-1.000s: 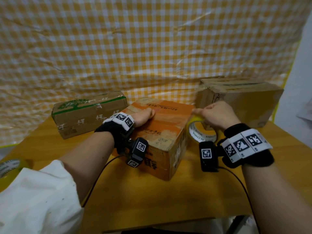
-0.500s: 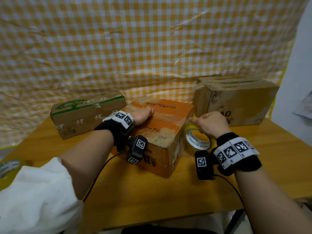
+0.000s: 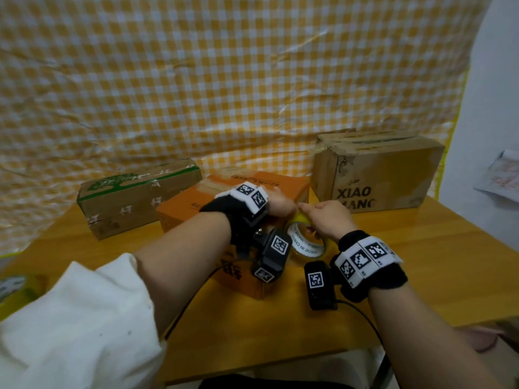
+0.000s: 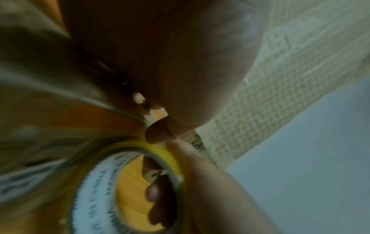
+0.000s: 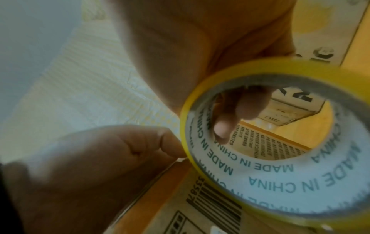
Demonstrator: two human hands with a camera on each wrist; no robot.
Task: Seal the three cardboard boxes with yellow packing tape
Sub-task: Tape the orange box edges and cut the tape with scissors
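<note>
Two hands are meeting at the orange box's right edge: the right hand is gripping the tape roll through its core, while the left hand is pinching at the rim, seemingly working the tape's end.

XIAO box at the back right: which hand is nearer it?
Right. The right hand holds the tape roll just in front of the XIAO box; the left hand lies farther left, over the orange box.

left hand: fingers curled | right hand: gripping, fingers curled
</note>
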